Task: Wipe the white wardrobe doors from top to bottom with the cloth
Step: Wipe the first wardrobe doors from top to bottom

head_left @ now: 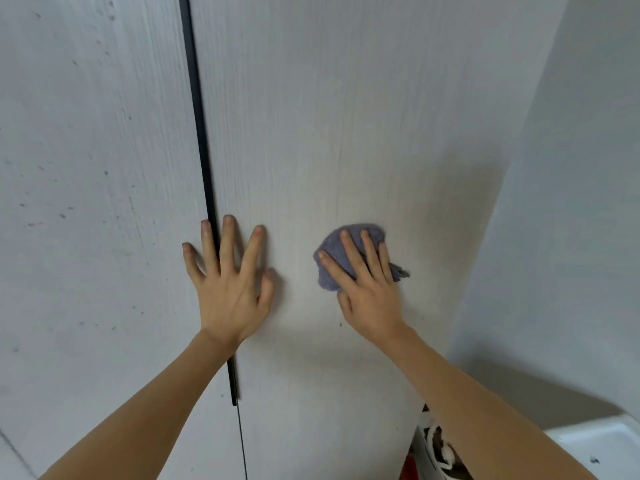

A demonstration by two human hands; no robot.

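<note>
Two white wood-grain wardrobe doors fill the view, the right door and the left door, split by a long black handle strip. My right hand presses a crumpled grey-purple cloth flat against the right door, fingers straight on top of it. My left hand lies flat with spread fingers across the gap between the doors, covering part of the handle strip. The left door shows small dark specks.
A plain white wall rises to the right of the wardrobe. Low at the right are a white tub-like object and some clutter with red and white parts between it and the wardrobe.
</note>
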